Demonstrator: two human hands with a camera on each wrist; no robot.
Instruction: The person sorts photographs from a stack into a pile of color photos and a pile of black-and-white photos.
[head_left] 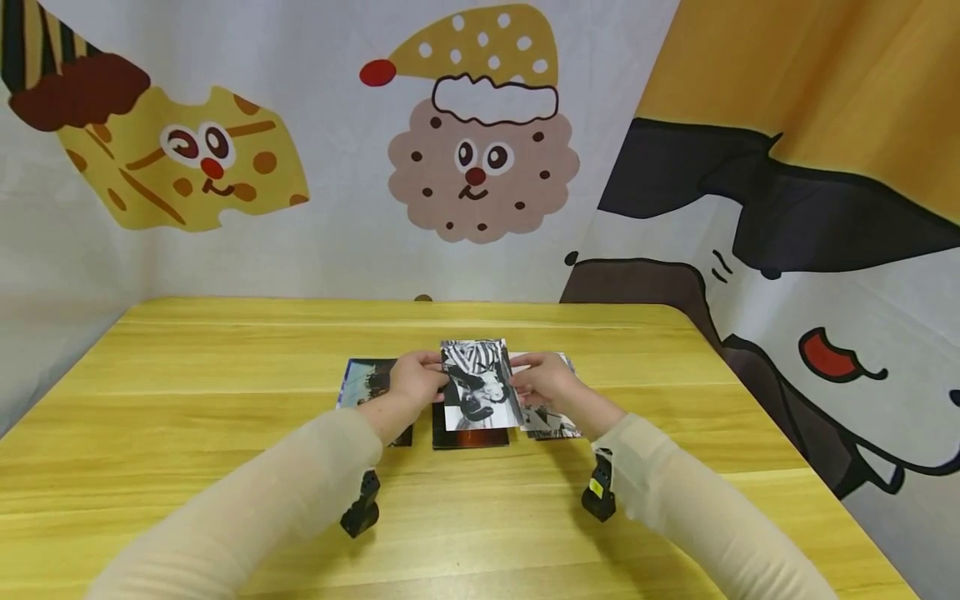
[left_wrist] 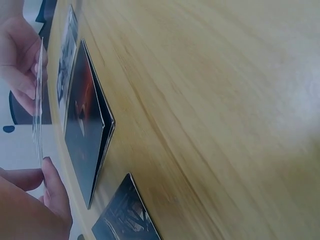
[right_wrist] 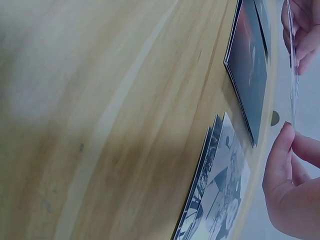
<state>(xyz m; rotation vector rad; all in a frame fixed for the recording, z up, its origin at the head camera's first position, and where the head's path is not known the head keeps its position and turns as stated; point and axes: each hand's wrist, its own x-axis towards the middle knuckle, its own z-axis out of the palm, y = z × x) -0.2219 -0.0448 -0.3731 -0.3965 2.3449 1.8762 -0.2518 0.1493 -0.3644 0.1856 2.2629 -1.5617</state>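
My left hand point(head_left: 415, 379) and right hand point(head_left: 552, 385) pinch opposite side edges of a black-and-white photo card point(head_left: 476, 387). They hold it raised above the table, its picture facing the head camera. In the left wrist view the held card point(left_wrist: 38, 105) shows edge-on as a thin upright line, with several edges close together. Beneath it lies a dark photo card pile point(head_left: 471, 440) with a reddish glow, partly covered in the head view. Bluish and dark cards point(head_left: 367, 379) lie beside my left hand. By my right hand is a pile of black-and-white cards point(right_wrist: 220, 195), slightly fanned.
The wooden table point(head_left: 480, 517) runs under everything, its back edge meeting a curtain point(head_left: 330, 258) printed with cartoon figures. Small black wrist cameras point(head_left: 362, 504) hang under both sleeves.
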